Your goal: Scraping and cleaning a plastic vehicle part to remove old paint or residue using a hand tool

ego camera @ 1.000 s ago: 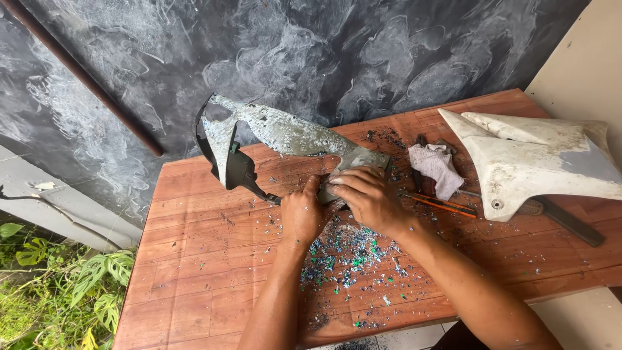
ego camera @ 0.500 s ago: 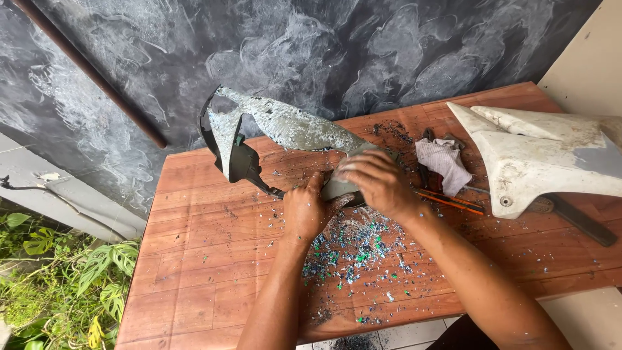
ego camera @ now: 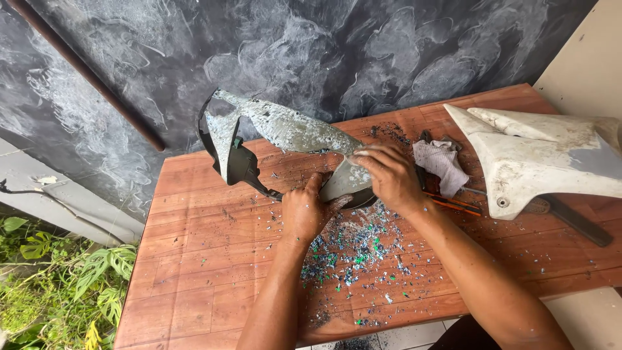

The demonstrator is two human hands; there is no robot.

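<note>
Seen from above, a curved grey plastic panel with flaking, scraped paint (ego camera: 285, 129) lies across the centre of a reddish-brown wooden table (ego camera: 194, 259). The left hand (ego camera: 304, 210), at the frame's middle, presses on the panel's lower end with its fingers curled against it. The right hand (ego camera: 389, 175), just right of it, has its fingers bent over the same end; whether they pinch a tool cannot be told. Blue and green paint chips (ego camera: 353, 249) litter the wood below. A crumpled grey rag (ego camera: 444, 163) and a white plastic panel (ego camera: 538, 159) sit at right
</note>
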